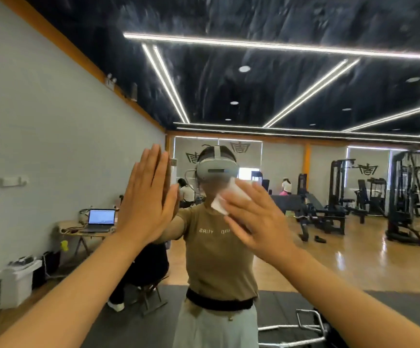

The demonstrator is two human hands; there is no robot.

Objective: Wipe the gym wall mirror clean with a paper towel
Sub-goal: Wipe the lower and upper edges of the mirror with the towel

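White paper towel (225, 197) lies flat under the right hand (256, 222), whose spread fingers press it against the mirror (304, 84) about head height, so it can rub the glass. Beside it the left hand (148, 197), flat and empty, seems to brace there.

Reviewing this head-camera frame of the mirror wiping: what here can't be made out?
- Paper towel: mostly hidden under the right hand; its full size and shape are unclear.
- Mirror: its edges fall outside the frame.
- Right hand's contact side: faces away, and the reflection is covered by the hand itself.
- Left hand: flat on the glass; the palm is unseen.
- Laptop screen in the reflection: too small to read.
- Shirt lettering: mirrored and small.
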